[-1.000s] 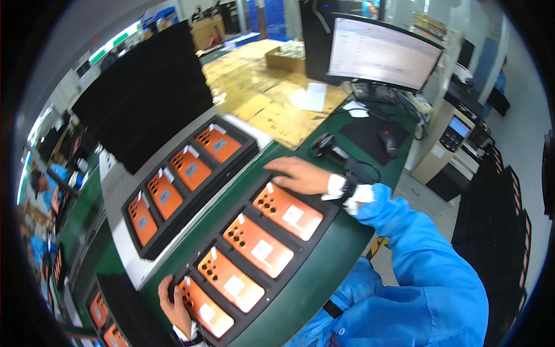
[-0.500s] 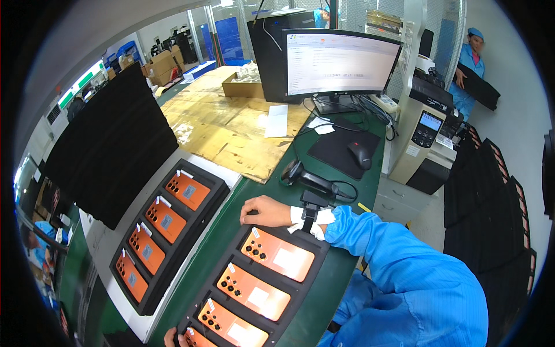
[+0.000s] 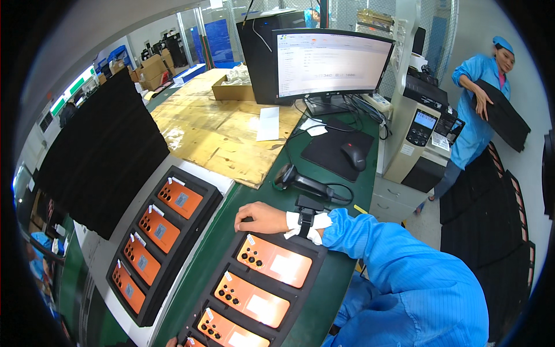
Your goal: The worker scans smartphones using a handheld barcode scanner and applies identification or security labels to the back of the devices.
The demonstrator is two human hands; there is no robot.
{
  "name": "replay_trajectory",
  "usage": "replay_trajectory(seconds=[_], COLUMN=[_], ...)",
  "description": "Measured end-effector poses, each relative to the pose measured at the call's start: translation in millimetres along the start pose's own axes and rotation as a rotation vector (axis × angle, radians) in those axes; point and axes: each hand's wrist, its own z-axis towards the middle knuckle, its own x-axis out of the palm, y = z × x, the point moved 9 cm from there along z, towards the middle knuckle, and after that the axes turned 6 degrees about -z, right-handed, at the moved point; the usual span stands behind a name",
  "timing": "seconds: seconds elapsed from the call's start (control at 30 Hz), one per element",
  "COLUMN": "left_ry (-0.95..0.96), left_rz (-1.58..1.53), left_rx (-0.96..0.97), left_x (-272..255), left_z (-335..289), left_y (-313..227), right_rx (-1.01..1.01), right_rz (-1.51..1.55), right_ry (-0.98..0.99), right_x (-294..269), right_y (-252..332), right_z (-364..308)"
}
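Orange phones (image 3: 245, 292) lie backs up in the black tray (image 3: 260, 279) before you, 3 in plain sight and a 4th cut off by the lower edge. Your right hand (image 3: 261, 218) is at the tray's far end, fingers curled by its corner; you wear a black band (image 3: 306, 217) over a white cuff on that wrist. Whether those fingers grip the tray cannot be told. Only fingertips of your left hand (image 3: 172, 342) show, beside the near end, so its hold cannot be told either.

To the left of your tray, a 2nd black tray (image 3: 199, 228) bears 4 more orange phones (image 3: 180, 199). Beyond your right hand, a scanner (image 3: 309, 184) rests on the green table (image 3: 341, 240), near a mouse (image 3: 352, 156) on its black pad (image 3: 326, 151). Behind them stands a lit monitor (image 3: 332, 63), with a printer (image 3: 413, 133) to its right. Farther right, a co-worker (image 3: 480, 139) in blue holds a black slab (image 3: 503, 115) above dark stacks (image 3: 480, 248).
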Motion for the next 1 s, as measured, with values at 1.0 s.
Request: replay_trajectory(seconds=[1.0], left_ry=[-0.085], left_rz=[-0.742], left_rx=[-0.184], left_x=[-1], left_z=[24], left_y=[73], right_rx=[0.002], right_rz=[-0.006], right_ry=[0.008], right_x=[2], right_y=[-3], right_z=[-1])
